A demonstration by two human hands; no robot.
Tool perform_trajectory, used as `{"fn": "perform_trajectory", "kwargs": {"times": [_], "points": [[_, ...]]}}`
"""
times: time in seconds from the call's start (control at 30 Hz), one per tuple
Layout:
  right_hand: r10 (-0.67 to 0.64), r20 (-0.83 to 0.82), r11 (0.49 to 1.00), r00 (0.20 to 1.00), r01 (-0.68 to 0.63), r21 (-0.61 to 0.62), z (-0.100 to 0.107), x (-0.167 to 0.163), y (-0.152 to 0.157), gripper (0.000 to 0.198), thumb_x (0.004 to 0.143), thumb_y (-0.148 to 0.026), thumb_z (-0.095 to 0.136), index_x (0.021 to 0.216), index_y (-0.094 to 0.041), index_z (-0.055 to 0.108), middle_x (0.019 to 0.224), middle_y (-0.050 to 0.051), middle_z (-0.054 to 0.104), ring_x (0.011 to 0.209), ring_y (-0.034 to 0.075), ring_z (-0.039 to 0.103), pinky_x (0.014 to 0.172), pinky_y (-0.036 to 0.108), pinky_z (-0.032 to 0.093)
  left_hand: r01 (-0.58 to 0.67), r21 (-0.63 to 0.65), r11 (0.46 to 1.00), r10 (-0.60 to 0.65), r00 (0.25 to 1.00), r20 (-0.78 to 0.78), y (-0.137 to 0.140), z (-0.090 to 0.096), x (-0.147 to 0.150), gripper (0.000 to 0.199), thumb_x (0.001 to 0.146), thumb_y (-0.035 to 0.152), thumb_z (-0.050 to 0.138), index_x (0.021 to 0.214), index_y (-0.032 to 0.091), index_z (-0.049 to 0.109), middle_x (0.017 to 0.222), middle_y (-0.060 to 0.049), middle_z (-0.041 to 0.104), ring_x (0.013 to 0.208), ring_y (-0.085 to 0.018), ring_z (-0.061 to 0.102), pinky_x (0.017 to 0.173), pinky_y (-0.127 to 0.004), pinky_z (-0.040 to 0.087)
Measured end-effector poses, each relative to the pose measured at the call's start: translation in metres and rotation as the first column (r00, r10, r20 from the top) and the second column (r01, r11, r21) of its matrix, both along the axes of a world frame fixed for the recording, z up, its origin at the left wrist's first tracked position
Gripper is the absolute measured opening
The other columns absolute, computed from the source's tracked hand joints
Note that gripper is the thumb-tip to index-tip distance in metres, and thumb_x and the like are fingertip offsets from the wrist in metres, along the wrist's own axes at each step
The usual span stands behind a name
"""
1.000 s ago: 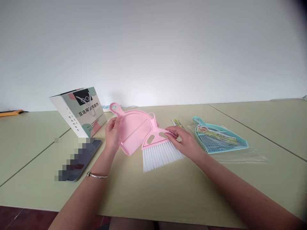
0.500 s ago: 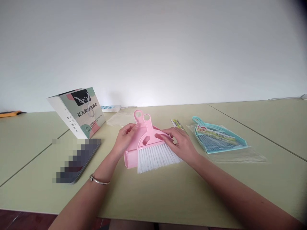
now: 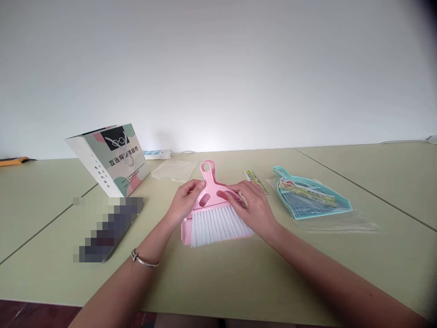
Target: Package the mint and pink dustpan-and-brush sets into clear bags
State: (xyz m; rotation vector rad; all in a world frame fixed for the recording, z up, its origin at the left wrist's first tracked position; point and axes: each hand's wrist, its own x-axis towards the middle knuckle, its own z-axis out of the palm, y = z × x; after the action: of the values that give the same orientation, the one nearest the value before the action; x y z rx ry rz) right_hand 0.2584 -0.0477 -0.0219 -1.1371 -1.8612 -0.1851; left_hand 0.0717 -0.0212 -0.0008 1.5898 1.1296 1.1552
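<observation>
A pink hand brush (image 3: 213, 195) with white bristles lies over a pink dustpan (image 3: 186, 233), both tilted up above the table. The brush covers most of the pan; the pan's lower left corner and a strip below the bristles show. My left hand (image 3: 184, 201) is closed on the dustpan's left edge near the handle, its thumb on top. On the brush's right shoulder my right hand (image 3: 253, 207) is closed, thumb in front near an oval hole. The two looped handles nearly line up, one behind the other.
Right of me lies a teal dustpan set (image 3: 309, 214) in clear plastic, with a printed card (image 3: 255, 181) beside it. A paper gift bag (image 3: 126, 168) stands at the left, behind a pixelated dark flat device (image 3: 109, 230). A clear plastic wrapper (image 3: 175, 170) lies at the back.
The brush has shifted left and the dustpan right, so they now overlap almost fully. My left hand has moved slightly right; my right hand has moved slightly left with the brush.
</observation>
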Motion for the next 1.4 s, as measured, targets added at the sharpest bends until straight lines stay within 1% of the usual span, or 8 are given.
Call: {"fn": "perform_trajectory", "kwargs": {"times": [0.27,0.5,0.63,0.7,0.8,0.9,1.17,1.4], "points": [[0.039,-0.171,0.996,0.985,-0.052,-0.073,-0.004,0.001,0.003,0.014,0.087,-0.033,0.051,0.083,-0.022,0.061,0.079,0.004,0.053,0.068,0.015,0.053,0.059,0.029,0.043,0.055,-0.016,0.998,-0.054,0.997,0.049,-0.001,-0.001,0.003,0.030,0.072,0.046,0.064,0.081,0.018,0.064,0.073,0.000,0.062,0.068,-0.013,0.054,0.066,-0.024,0.041],[0.053,-0.212,0.994,0.976,-0.073,-0.086,-0.007,-0.003,0.006,0.013,0.085,-0.032,0.052,0.078,-0.022,0.055,0.081,0.003,0.049,0.076,0.017,0.053,0.069,0.032,0.045,0.009,0.001,1.000,-0.009,1.000,-0.021,-0.001,-0.002,0.005,0.031,0.073,0.048,0.061,0.074,0.018,0.067,0.065,0.001,0.059,0.058,-0.011,0.050,0.057,-0.023,0.039],[0.065,-0.322,0.965,0.944,-0.142,-0.219,-0.008,-0.004,0.007,0.015,0.083,-0.037,0.053,0.083,-0.022,0.053,0.087,0.004,0.055,0.078,0.017,0.055,0.068,0.032,0.045,-0.016,0.041,0.999,0.018,0.998,-0.067,-0.003,-0.002,0.007,0.033,0.074,0.049,0.058,0.075,0.018,0.069,0.064,0.000,0.059,0.059,-0.012,0.050,0.058,-0.024,0.040],[0.045,-0.419,0.905,0.907,-0.214,-0.367,-0.008,-0.001,0.009,0.024,0.082,-0.043,0.054,0.093,-0.023,0.054,0.093,0.005,0.060,0.080,0.017,0.057,0.069,0.031,0.046,-0.033,0.066,0.997,0.039,0.995,-0.094,-0.003,-0.003,0.007,0.034,0.076,0.049,0.056,0.074,0.018,0.069,0.061,0.001,0.057,0.059,-0.012,0.048,0.059,-0.023,0.040],[0.050,-0.511,0.717,0.858,-0.387,-0.580,-0.006,0.003,0.011,0.035,0.084,-0.051,0.046,0.101,-0.024,0.057,0.098,0.003,0.065,0.089,0.019,0.059,0.074,0.031,0.045,-0.041,0.108,0.993,0.058,0.986,-0.155,-0.004,-0.005,0.007,0.036,0.078,0.048,0.052,0.073,0.017,0.068,0.057,0.002,0.052,0.058,-0.011,0.045,0.059,-0.023,0.039],[0.073,-0.557,0.598,0.828,-0.483,-0.640,-0.004,0.003,0.012,0.043,0.085,-0.054,0.039,0.100,-0.022,0.063,0.100,0.003,0.066,0.095,0.021,0.059,0.078,0.030,0.044,-0.022,0.122,0.992,0.046,0.977,-0.206,-0.003,-0.006,0.006,0.037,0.080,0.046,0.050,0.069,0.015,0.065,0.054,0.003,0.046,0.056,-0.010,0.040,0.057,-0.022,0.037],[0.070,-0.532,0.657,0.844,-0.440,-0.612,-0.009,-0.002,0.010,0.035,0.085,-0.047,0.043,0.091,-0.020,0.064,0.087,0.001,0.066,0.084,0.019,0.059,0.071,0.028,0.042,-0.024,0.094,0.995,0.047,0.967,-0.252,-0.001,-0.008,0.006,0.039,0.080,0.043,0.049,0.053,0.015,0.052,0.049,0.005,0.031,0.049,-0.008,0.029,0.049,-0.022,0.026],[0.068,-0.546,0.653,0.835,-0.451,-0.608,-0.008,-0.005,0.008,0.036,0.085,-0.047,0.043,0.093,-0.019,0.064,0.091,0.002,0.066,0.087,0.020,0.059,0.075,0.029,0.043,0.040,-0.001,0.999,-0.039,0.982,-0.187,0.002,-0.008,0.002,0.034,0.078,0.047,0.051,0.067,0.016,0.057,0.056,0.004,0.045,0.053,-0.009,0.040,0.052,-0.022,0.031]]}}
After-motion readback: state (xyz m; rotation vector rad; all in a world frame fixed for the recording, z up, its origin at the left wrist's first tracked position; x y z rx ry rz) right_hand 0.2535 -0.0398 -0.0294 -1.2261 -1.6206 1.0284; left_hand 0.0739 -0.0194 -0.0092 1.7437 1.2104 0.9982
